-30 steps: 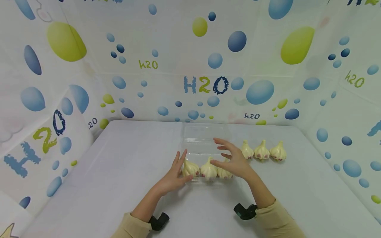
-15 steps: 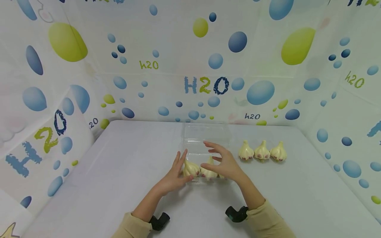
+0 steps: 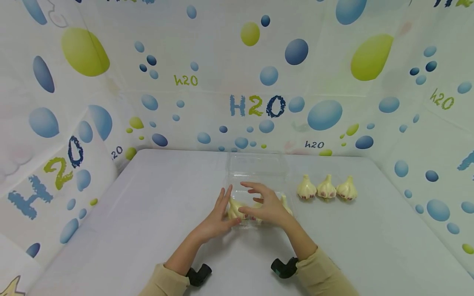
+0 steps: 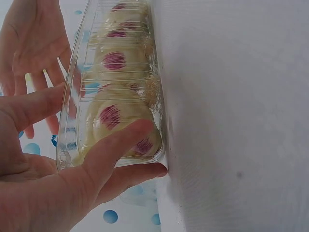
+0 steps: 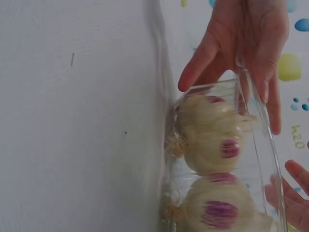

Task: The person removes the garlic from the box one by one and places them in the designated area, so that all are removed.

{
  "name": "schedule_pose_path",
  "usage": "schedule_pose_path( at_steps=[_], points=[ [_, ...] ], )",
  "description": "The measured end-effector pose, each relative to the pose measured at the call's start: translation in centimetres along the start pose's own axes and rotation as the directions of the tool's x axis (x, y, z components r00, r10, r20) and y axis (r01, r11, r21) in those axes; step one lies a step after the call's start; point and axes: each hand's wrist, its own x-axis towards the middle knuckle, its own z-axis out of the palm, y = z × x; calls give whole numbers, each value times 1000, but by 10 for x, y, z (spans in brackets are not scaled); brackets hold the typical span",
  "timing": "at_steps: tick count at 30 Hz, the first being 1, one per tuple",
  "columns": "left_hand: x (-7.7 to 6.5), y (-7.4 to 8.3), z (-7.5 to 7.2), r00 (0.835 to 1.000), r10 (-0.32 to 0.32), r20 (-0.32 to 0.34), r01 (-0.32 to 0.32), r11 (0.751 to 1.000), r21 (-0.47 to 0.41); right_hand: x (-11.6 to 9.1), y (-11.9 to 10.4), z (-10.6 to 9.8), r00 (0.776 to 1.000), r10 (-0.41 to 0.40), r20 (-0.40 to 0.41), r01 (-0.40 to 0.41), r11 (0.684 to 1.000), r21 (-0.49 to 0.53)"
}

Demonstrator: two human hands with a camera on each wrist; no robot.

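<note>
A clear plastic clamshell container (image 3: 246, 226) stands with its lid (image 3: 255, 163) folded back behind it. Three garlic bulbs lie side by side in it: the left bulb (image 3: 234, 210) shows well, while the middle one is mostly covered and the right bulb (image 3: 286, 202) partly. My left hand (image 3: 214, 222) holds the container's left end, thumb (image 4: 118, 145) at the front wall, the other fingers along the side. Over the container hovers my right hand (image 3: 268, 209), fingers spread and holding nothing; in the right wrist view part of that hand (image 5: 295, 200) shows beside the far rim.
Three more garlic bulbs stand in a row on the white table (image 3: 166, 193), right of the container: a near one (image 3: 306, 188), a middle one (image 3: 326, 188) and an outer one (image 3: 347, 189). A printed curtain (image 3: 207, 49) encloses the table at the back and sides.
My right hand has moved left across the container, from above the right garlic bulb to above the middle one, uncovering the right bulb. The left hand has stayed at the container's left end.
</note>
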Motion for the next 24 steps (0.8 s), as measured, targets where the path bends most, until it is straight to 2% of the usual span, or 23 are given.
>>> schedule_pose_path(
  at_steps=[8,14,24],
  points=[
    [0,-1,-1,999,49,3,-48,998,-41,6,3,10,999,-3,54,5,999,-37],
    [-1,0,-1,999,54,6,-54,997,-64,11,4,15,994,-16,106,27,994,-109],
    [-3,1,-2,998,66,16,-64,994,-93,17,3,11,964,-52,262,108,973,-206]
  ],
)
